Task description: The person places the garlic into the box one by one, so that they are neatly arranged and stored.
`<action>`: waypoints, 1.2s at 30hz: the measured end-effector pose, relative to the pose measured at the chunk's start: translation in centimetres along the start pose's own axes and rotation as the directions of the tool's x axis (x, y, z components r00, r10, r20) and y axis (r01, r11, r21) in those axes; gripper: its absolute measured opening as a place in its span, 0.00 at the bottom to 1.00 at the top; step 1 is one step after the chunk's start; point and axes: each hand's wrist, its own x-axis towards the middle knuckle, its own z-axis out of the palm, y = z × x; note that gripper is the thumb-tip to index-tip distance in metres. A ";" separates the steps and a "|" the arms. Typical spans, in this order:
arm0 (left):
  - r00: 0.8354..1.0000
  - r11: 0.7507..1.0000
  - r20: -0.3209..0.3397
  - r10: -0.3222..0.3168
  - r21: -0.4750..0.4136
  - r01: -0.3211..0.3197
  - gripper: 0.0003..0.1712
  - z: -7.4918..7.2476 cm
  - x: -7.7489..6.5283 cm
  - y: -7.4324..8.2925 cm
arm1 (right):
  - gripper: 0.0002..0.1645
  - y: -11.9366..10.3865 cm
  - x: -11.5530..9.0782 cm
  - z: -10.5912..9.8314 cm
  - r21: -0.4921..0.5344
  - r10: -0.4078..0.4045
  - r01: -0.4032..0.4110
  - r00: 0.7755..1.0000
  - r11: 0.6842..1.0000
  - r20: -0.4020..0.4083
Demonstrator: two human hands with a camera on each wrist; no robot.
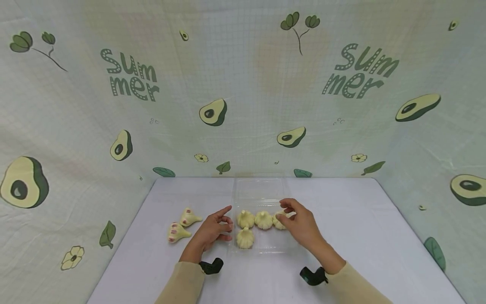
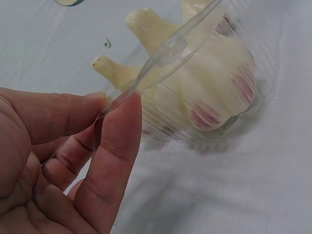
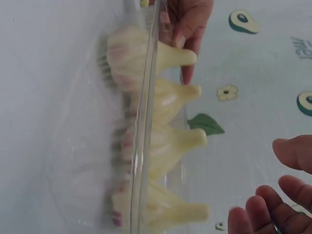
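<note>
A clear plastic box (image 1: 271,244) with its lid (image 1: 260,190) folded back lies on the table. Inside, three garlic bulbs (image 1: 263,220) stand in a row, stems up, and one more garlic bulb (image 1: 244,238) stands in front at the left. My left hand (image 1: 212,230) is at the box's left side; in the left wrist view its thumb and fingers pinch the clear rim (image 2: 161,61). Over the right end of the row is my right hand (image 1: 303,223), overlapping the rightmost garlic bulb (image 1: 279,221). In the right wrist view its bent fingers (image 3: 265,214) hold nothing and are apart from the bulbs.
Two more garlic bulbs (image 1: 177,232) lie on their sides on the white table (image 1: 341,215), left of my left hand. A pale cloth (image 1: 243,84) printed with avocados and leaves hangs behind and at both sides.
</note>
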 end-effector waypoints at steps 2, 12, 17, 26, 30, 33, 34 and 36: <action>1.000 1.000 -0.001 0.001 0.001 -0.001 0.46 0.0 0.0 0.0 | 0.24 0.7 0.2 -0.9 -0.025 0.016 -0.016 1.000 1.000 -0.011; 1.000 1.000 -0.006 -0.004 0.003 0.004 0.46 0.1 0.0 0.1 | 0.30 3.6 0.7 -3.5 -0.082 0.089 -0.092 0.995 0.992 -0.034; 1.000 1.000 -0.005 -0.001 0.013 0.002 0.46 0.1 -0.1 0.1 | 0.33 4.6 0.7 -3.9 -0.072 0.143 -0.143 0.990 0.987 -0.013; 1.000 1.000 -0.015 -0.009 0.016 0.009 0.45 0.1 0.0 0.1 | 0.41 6.0 1.0 -3.7 0.027 0.305 -0.311 0.943 0.950 0.135; 1.000 1.000 -0.015 -0.008 0.016 0.008 0.45 0.2 0.0 0.2 | 0.45 6.7 1.0 -3.5 0.150 0.336 -0.375 0.913 0.915 0.233; 1.000 1.000 -0.014 -0.010 0.012 0.010 0.45 0.2 -0.1 0.2 | 0.46 7.2 1.0 -3.3 0.224 0.341 -0.408 0.896 0.885 0.285; 1.000 1.000 -0.014 -0.009 0.013 0.009 0.45 0.2 -0.2 0.2 | 0.46 7.3 1.0 -3.3 0.238 0.344 -0.417 0.891 0.877 0.295; 1.000 1.000 -0.016 -0.011 0.010 0.012 0.45 0.3 -0.2 0.2 | 0.45 7.5 1.1 -3.1 0.262 0.346 -0.431 0.884 0.864 0.315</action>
